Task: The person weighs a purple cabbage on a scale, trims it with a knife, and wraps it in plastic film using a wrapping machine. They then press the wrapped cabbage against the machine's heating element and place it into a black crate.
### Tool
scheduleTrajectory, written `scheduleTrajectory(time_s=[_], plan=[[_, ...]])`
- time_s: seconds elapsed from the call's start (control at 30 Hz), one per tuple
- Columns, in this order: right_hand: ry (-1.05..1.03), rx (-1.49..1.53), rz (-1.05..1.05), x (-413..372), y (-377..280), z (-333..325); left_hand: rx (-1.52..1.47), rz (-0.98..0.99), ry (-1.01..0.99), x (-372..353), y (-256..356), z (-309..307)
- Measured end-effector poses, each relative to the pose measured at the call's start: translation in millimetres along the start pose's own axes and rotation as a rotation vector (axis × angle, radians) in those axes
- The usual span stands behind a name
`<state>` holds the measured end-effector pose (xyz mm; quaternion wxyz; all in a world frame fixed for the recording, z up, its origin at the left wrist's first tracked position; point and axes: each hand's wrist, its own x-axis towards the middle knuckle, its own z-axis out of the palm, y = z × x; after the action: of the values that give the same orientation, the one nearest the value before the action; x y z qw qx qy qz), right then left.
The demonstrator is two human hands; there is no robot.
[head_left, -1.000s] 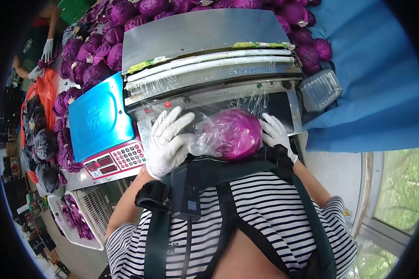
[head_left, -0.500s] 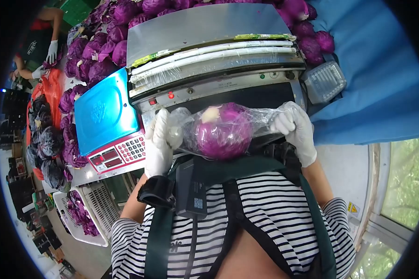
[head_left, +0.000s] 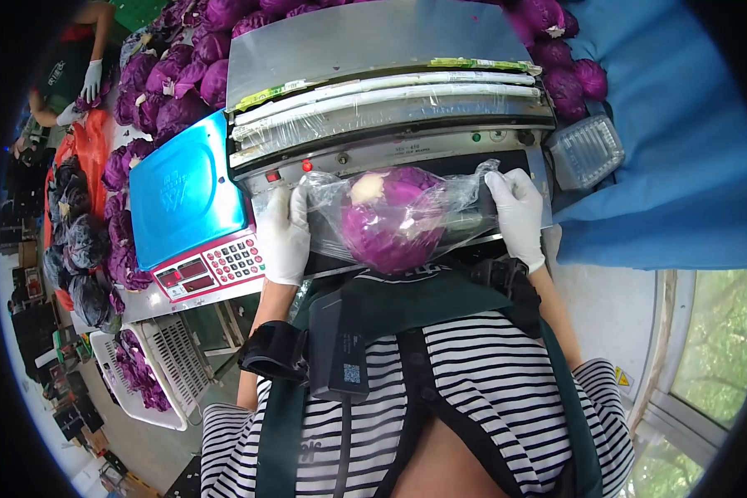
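A purple cabbage (head_left: 390,228) with a pale stem end lies in clear plastic film (head_left: 465,199), in front of the wrapping machine (head_left: 390,149). My left hand (head_left: 285,236), in a white glove, pinches the film to the left of the cabbage. On the other side my right hand (head_left: 518,214), also gloved, grips the film's gathered right end between thumb and fingers. The film is spread out between both hands, and neither hand touches the cabbage directly.
A blue-topped scale (head_left: 187,195) stands left of the machine. Purple cabbages (head_left: 174,83) are piled behind and left. A clear plastic box (head_left: 587,153) sits at right beside blue cloth (head_left: 664,149). A white basket (head_left: 174,365) stands lower left. Another person's gloved hand (head_left: 92,81) shows upper left.
The film's ends are less bunched and spread wider around the cabbage. My right hand has risen slightly, with its fingers now higher on the film. The co-worker's hands have moved a little.
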<state>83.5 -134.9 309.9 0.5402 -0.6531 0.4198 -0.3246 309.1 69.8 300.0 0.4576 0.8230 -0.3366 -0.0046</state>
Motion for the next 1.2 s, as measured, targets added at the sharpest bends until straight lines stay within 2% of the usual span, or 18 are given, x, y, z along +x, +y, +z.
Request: scheduleTrajectory(time_s=[0.07,0.17,0.2,0.27,0.37,0.47,0.5,0.53,0.6,0.67,0.7,0.8,0.87,1.0,1.1,1.13,1.17,1.2], plan=[[0.043,-0.222,-0.068,5,12,7,0.274,0.116,-0.076,1,-3,4],[0.023,-0.608,-0.119,10,10,28,0.373,0.198,-0.129,5,11,17],[0.02,-0.767,-0.273,13,10,40,0.417,0.281,-0.157,8,13,22],[-0.026,-0.785,-0.55,22,21,58,0.295,0.422,-0.126,10,2,46],[-0.137,-0.456,-0.516,28,10,61,0.156,0.474,-0.115,24,11,50],[-0.695,0.49,-0.235,44,20,58,-0.18,0.469,-0.224,27,54,36],[-0.723,0.442,-0.005,31,-16,55,-0.175,0.548,-0.236,31,70,23],[-0.718,0.445,0.005,11,-46,50,-0.162,0.609,-0.208,34,84,17],[-0.592,0.571,0.275,-17,-84,47,-0.15,0.699,-0.27,37,89,10],[-1.134,0.814,0.289,24,-28,57,-0.147,0.688,-0.268,36,92,0],[-1.298,0.844,0.328,29,-35,61,-0.153,0.668,-0.269,33,92,-4],[-1.418,0.875,0.273,27,-58,71,-0.244,0.665,-0.033,36,84,-29],[-1.431,0.861,0.268,24,-66,74,-0.277,0.506,0.001,43,87,-42],[-1.511,0.845,0.185,26,-70,82,-0.271,0.588,0.049,57,96,-48],[-1.304,0.593,0.401,24,-69,74,-0.292,0.567,-0.151,70,109,-36],[-1.234,0.585,0.434,21,-68,74,-0.37,0.418,-0.313,67,121,-32],[-1.29,0.615,0.338,19,-65,77,-0.404,0.551,-0.37,68,115,-13],[-1.343,0.642,0.24,18,-62,80,-0.438,0.525,-0.505,71,120,-10]])
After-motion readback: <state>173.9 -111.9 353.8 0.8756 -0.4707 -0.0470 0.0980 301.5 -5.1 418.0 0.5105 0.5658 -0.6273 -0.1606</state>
